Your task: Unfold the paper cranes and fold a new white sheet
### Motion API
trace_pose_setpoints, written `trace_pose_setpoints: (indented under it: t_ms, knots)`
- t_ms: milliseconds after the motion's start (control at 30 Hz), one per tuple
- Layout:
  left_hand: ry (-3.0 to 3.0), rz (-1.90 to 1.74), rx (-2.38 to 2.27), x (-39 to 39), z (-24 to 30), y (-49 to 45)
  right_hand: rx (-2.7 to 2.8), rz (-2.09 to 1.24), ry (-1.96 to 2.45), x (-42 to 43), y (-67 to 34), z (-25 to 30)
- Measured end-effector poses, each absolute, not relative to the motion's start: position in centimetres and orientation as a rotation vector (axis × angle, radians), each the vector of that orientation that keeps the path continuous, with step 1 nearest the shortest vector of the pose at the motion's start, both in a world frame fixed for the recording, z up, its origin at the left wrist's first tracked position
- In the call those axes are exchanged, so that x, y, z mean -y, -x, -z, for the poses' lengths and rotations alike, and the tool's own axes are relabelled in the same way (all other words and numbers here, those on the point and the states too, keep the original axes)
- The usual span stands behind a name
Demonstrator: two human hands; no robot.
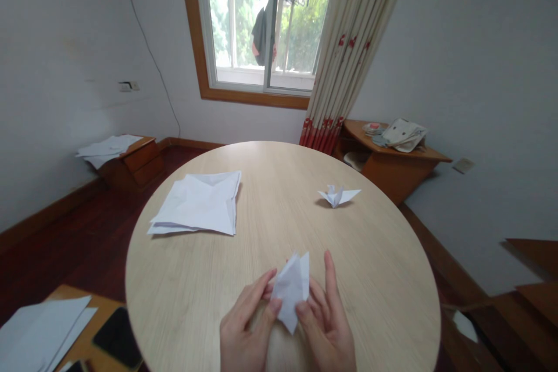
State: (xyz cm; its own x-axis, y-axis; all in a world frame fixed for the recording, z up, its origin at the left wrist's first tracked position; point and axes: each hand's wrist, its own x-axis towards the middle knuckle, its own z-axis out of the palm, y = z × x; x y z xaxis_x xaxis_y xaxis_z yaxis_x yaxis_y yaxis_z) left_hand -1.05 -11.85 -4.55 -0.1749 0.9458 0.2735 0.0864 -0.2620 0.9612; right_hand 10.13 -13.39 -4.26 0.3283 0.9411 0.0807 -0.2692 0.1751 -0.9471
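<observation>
A small piece of folded white paper point(291, 289) is held up between both hands, over the near part of the round table point(279, 186). My left hand point(248, 319) pinches its left side, the thumb on the front and the fingers behind. From the right, my right hand point(326, 319) grips the lower edge with its thumb, while the index finger points up, off the paper. The paper has pointed tips at top and bottom. Farther back on the right stands a finished white paper crane point(336, 196). A stack of white paper sheets point(198, 203) lies on the left.
At lower left, more white sheets point(41, 331) and a dark phone point(117, 337) rest on a wooden surface. A small cabinet point(143, 163) with papers stands at back left. A wooden desk point(387, 168) holding a bag point(404, 133) is beyond the table's right edge, beside the curtain point(349, 52).
</observation>
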Motion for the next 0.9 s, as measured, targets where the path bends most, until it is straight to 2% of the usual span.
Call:
trace_pose_setpoints:
  t_ms: [267,567,900]
  knots:
    - [-0.869,-1.718,-1.256,12.9,3.7,-1.2,0.998,-0.794,0.981,12.7,-10.9,5.0]
    - [-1.011,-1.459,-1.040,11.9,3.2,0.5,1.496,-0.229,1.188,13.0,-12.3,2.7]
    - [-1.020,-1.286,-0.714,11.3,3.8,0.7,1.459,-0.519,1.038,13.1,-12.4,1.9]
